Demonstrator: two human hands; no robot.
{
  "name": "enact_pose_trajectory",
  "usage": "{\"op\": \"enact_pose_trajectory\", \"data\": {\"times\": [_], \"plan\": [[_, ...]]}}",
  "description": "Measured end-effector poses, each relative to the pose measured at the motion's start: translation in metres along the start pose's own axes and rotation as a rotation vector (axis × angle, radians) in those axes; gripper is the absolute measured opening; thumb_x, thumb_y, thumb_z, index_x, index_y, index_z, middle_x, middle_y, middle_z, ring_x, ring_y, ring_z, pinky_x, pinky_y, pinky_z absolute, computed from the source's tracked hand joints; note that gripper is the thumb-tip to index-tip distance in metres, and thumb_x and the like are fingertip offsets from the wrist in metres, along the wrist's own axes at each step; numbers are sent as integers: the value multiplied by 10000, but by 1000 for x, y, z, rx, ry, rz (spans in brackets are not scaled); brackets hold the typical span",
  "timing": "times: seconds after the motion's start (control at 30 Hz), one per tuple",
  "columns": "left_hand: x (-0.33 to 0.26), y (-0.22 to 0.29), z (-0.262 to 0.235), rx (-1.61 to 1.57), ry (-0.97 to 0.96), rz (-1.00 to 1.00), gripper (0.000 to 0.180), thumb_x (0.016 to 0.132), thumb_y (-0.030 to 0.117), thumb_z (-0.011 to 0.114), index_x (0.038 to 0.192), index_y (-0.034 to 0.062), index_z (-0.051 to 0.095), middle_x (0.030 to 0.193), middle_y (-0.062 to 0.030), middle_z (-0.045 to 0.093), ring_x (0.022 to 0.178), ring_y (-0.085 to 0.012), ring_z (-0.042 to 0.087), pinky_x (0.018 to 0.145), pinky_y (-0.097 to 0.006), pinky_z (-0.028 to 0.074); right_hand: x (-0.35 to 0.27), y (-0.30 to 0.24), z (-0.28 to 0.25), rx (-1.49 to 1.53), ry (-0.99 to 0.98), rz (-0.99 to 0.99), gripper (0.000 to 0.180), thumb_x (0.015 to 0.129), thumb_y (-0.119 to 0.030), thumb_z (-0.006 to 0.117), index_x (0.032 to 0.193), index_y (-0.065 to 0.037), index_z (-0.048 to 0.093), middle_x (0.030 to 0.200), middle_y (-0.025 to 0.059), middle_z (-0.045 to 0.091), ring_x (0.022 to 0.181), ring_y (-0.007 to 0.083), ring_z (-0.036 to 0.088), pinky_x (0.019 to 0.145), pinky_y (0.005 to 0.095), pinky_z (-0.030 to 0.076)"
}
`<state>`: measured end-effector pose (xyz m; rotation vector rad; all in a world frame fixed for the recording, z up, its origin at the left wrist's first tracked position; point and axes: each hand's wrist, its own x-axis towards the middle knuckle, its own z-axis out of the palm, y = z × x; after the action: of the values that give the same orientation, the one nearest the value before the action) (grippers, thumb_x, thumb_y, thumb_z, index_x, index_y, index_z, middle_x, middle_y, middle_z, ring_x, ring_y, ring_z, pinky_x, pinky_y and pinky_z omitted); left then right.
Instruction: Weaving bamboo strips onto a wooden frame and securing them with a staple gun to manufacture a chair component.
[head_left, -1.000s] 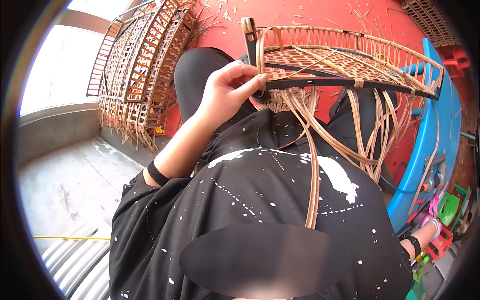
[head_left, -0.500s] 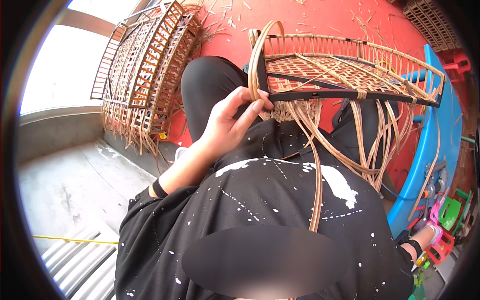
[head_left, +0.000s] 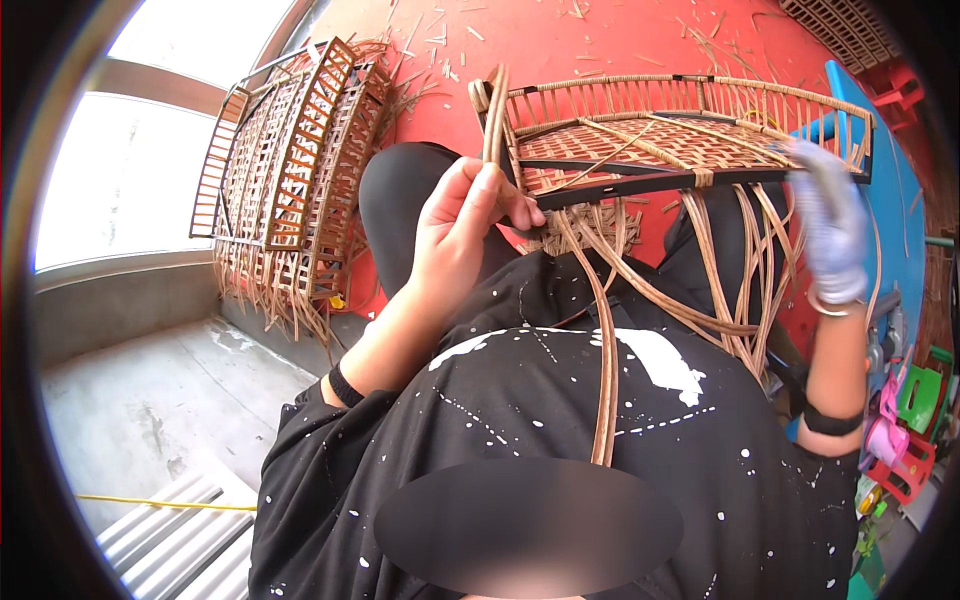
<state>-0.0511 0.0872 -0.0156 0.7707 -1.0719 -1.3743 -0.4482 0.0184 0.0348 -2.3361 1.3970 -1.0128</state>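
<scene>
A half-woven rattan panel (head_left: 660, 140) on a black frame rests across my lap, with long loose cane strips (head_left: 720, 270) hanging from it. My left hand (head_left: 465, 225) grips the panel's near left corner, pinching a bent cane strip (head_left: 495, 110) that curves up past the frame. My right hand (head_left: 830, 225), in a pale glove, is raised at the panel's right end and closed around a bundle of the loose strips. One long strip (head_left: 605, 370) runs down over my black speckled shirt.
Several finished woven panels (head_left: 290, 170) lean stacked at the left on the red floor (head_left: 610, 40), which is littered with cane scraps. A blue object (head_left: 900, 200) and colourful plastic toys (head_left: 900, 420) lie at the right. Grey concrete (head_left: 140, 400) at lower left.
My right hand has come up from low at the right edge to the panel's right end. The left hand has stayed on the corner while the view shifted slightly.
</scene>
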Motion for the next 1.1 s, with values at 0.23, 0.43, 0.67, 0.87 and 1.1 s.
{"op": "enact_pose_trajectory", "data": {"times": [0.23, 0.43, 0.67, 0.87, 1.1], "plan": [[30, 9, -24, 522, 83, 331, 153, 1049, 90, 525, 1071, -30, 617, 1030, -96, 729, 917, -134, 675, 819, -284, 548, 36, -100, 142, -175, -321, -355, 519, 838, -320, 755, 1250, -35, 617, 1242, 178, 651, 1124, 356, 631, 982, 434, 491], [62, 0, -48, 1191, 80, 766, 159, 905, 53, 696, 1063, 42, 706, 1250, -134, 645, 1153, -323, 609, 929, -391, 511, 30, -82, 154, -18, -254, -350, 475, 830, -371, 750, 1163, -50, 642, 1045, 142, 693, 908, 320, 683, 795, 411, 537], [57, 7, -38, 1032, 91, 691, 114, 897, 26, 692, 990, -21, 647, 1280, -190, 596, 1122, -345, 635, 896, -392, 533, 25, -89, 148, -66, -297, -286, 428, 821, -302, 768, 1160, -58, 673, 939, 126, 713, 849, 304, 692, 774, 400, 535], [8, 13, -9, 288, 54, 237, 109, 1046, 110, 513, 1011, 16, 554, 937, -114, 684, 859, -207, 685, 756, -305, 534, 22, -83, 157, -79, -233, -326, 464, 827, -369, 756, 1171, -70, 671, 949, 127, 716, 808, 293, 687, 725, 401, 528], [-21, 33, 16, -153, 119, -235, 207, 1092, 193, 412, 952, 69, 500, 619, 62, 305, 535, -60, 264, 543, -251, 246, 20, -81, 162, -161, -157, -352, 570, 848, -566, 686, 1171, -96, 690, 893, 99, 715, 784, 292, 686, 713, 403, 528]]}}
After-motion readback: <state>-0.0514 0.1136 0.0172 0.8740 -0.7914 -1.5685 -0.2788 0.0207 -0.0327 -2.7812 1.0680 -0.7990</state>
